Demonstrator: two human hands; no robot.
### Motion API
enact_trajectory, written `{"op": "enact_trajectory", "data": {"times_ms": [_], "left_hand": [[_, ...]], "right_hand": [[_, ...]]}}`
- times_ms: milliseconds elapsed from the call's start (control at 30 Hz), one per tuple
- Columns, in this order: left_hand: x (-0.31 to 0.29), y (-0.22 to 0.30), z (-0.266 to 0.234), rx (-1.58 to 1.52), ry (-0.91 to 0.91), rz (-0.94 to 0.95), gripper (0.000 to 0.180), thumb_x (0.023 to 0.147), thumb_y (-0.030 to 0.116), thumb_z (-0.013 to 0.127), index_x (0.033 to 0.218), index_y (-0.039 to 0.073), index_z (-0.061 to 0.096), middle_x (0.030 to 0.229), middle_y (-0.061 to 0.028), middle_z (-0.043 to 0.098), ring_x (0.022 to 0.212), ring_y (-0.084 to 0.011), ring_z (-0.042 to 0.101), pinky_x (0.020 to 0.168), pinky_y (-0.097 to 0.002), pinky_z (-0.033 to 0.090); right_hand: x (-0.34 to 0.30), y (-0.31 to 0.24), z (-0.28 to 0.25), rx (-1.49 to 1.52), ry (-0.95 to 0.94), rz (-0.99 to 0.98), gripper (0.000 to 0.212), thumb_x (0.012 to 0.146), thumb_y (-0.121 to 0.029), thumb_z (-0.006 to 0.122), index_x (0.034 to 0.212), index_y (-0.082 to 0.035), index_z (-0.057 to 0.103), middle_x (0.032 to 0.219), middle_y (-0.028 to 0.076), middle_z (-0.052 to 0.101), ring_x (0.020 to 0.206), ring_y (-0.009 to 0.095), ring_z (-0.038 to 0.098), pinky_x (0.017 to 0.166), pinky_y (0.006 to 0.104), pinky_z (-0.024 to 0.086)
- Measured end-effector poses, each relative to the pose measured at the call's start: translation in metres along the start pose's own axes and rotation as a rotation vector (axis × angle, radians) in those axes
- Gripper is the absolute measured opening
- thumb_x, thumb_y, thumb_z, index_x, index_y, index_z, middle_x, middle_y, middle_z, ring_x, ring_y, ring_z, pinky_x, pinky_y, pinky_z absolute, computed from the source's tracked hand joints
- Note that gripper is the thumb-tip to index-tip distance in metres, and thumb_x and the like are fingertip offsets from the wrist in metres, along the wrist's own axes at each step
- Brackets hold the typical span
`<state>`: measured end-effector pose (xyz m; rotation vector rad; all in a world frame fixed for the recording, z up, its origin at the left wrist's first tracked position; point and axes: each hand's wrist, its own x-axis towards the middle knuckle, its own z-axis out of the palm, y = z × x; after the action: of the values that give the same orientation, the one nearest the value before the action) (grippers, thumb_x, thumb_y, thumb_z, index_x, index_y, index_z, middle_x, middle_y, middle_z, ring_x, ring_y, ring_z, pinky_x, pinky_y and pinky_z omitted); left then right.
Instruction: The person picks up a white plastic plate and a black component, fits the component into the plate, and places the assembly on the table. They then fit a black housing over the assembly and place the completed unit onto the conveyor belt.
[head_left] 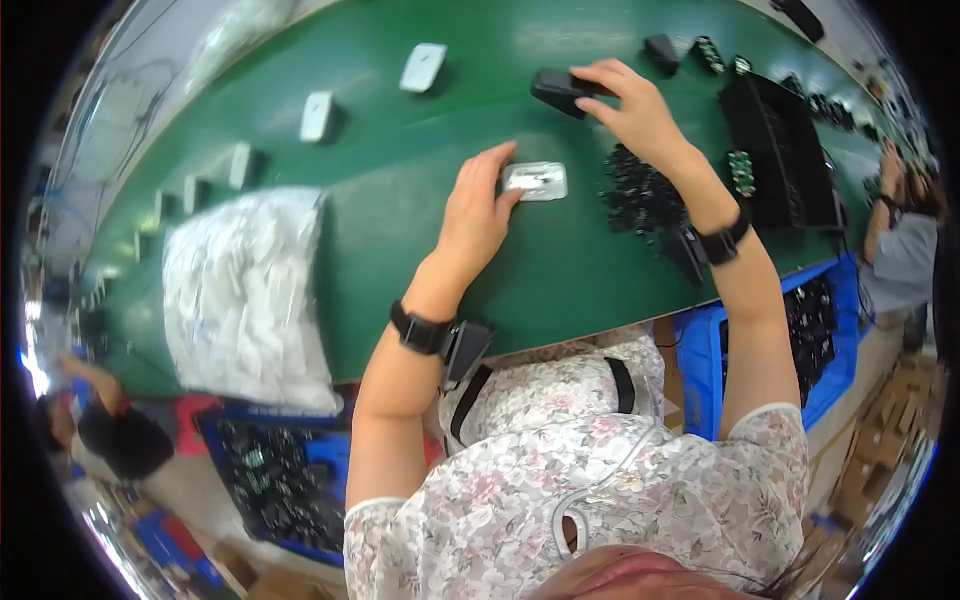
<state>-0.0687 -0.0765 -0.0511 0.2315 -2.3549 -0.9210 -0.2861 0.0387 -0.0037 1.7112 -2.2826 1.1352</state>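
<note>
My right hand [632, 112] is closed on a black plastic housing [558, 92], gripping its right end between thumb and fingers over the far middle of the green table [400, 280]. Nearer me and to the left, my left hand [478, 205] curves round the left end of a white rectangular plastic shell [541, 181]. Its thumb lies on the near left corner and the fingers rest at the far side. Small dark details show on the shell's face, too small to name. Right of the shell is a heap of small black parts [640, 195].
A clear bag of white parts [245, 290] lies at left; several white shells [317, 117] line the table beyond it. At right stands a black box [765, 150] beside circuit boards [741, 173]. Blue crates [700, 375] sit below the table edge. Other people [905, 250] work at both sides.
</note>
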Motion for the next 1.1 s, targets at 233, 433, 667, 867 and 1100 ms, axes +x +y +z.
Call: {"op": "enact_trajectory", "data": {"times_ms": [233, 433, 667, 867, 1100], "left_hand": [[0.002, 0.001, -0.017, -0.135, 0.056, -0.087, 0.037, 0.081, -0.007, 0.050, 0.116, 0.003, 0.056, 0.117, -0.0155, 0.058, 0.108, -0.0317, 0.056, 0.091, -0.0372, 0.046], [-0.005, 0.000, -0.018, -0.077, -0.044, -0.076, 0.037, 0.079, -0.008, 0.046, 0.111, 0.003, 0.061, 0.118, -0.0141, 0.059, 0.109, -0.0305, 0.056, 0.093, -0.0371, 0.046], [-0.008, 0.005, -0.021, 0.093, -0.125, -0.009, 0.042, 0.077, -0.006, 0.045, 0.115, 0.005, 0.060, 0.122, -0.0130, 0.057, 0.113, -0.0280, 0.054, 0.096, -0.0361, 0.045], [-0.012, 0.010, -0.024, 0.235, -0.165, -0.011, 0.042, 0.079, -0.003, 0.047, 0.119, 0.005, 0.058, 0.126, -0.0105, 0.055, 0.116, -0.0259, 0.052, 0.097, -0.0346, 0.044], [-0.015, 0.010, -0.023, 0.415, -0.189, 0.139, 0.043, 0.079, 0.003, 0.054, 0.122, 0.002, 0.052, 0.130, -0.0112, 0.052, 0.116, -0.0264, 0.052, 0.097, -0.0355, 0.043]], "right_hand": [[-0.035, -0.063, 0.006, 0.078, -0.276, -0.077, 0.038, 0.076, 0.000, 0.064, 0.113, -0.003, 0.058, 0.109, 0.010, 0.057, 0.098, 0.029, 0.057, 0.082, 0.0346, 0.047], [-0.040, -0.067, 0.012, 0.051, -0.339, -0.079, 0.037, 0.076, 0.001, 0.064, 0.112, -0.004, 0.059, 0.108, 0.010, 0.057, 0.098, 0.029, 0.057, 0.083, 0.0347, 0.048], [-0.047, -0.063, 0.019, 0.019, -0.318, -0.118, 0.037, 0.077, 0.000, 0.063, 0.114, -0.004, 0.058, 0.108, 0.011, 0.057, 0.098, 0.030, 0.056, 0.083, 0.0352, 0.048], [-0.058, -0.066, 0.028, -0.047, -0.220, -0.181, 0.038, 0.077, 0.000, 0.062, 0.115, -0.005, 0.058, 0.109, 0.012, 0.056, 0.100, 0.030, 0.055, 0.084, 0.0356, 0.048], [-0.057, -0.058, 0.029, -0.051, -0.207, -0.189, 0.036, 0.078, -0.002, 0.062, 0.114, -0.004, 0.059, 0.107, 0.011, 0.057, 0.096, 0.029, 0.056, 0.081, 0.0346, 0.049]]}}
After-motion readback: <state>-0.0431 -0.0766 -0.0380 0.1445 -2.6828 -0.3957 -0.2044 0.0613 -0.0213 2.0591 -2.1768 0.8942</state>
